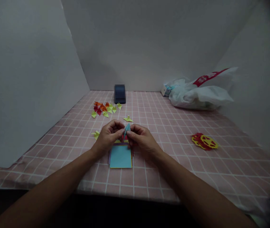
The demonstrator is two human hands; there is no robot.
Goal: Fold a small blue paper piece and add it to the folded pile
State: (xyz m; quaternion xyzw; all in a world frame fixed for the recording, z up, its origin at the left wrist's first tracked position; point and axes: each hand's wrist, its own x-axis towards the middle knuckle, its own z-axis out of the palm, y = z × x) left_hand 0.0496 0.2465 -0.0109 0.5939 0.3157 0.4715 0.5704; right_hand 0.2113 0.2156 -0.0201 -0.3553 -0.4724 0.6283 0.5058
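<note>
Between my two hands is a small piece of folded blue origami paper (127, 127), narrow and pointed at the top. My left hand (112, 133) pinches its left side with thumb and fingers. On the other side my right hand (141, 136) grips it the same way, fingers curled. Just below them lies a stack of square coloured paper (121, 157) with a blue sheet on top. A yellow folded paper crane (128, 119) stands just beyond my hands, and another yellow folded piece (96, 135) sits left of my left hand, partly hidden.
Several red, orange and yellow paper cranes (103, 108) lie grouped at the back left. A dark screen device (120, 94) stands behind them. Red and yellow paper cutouts (204, 141) rest at right. A white plastic bag (196, 96) lies at the back right beside a box (165, 90).
</note>
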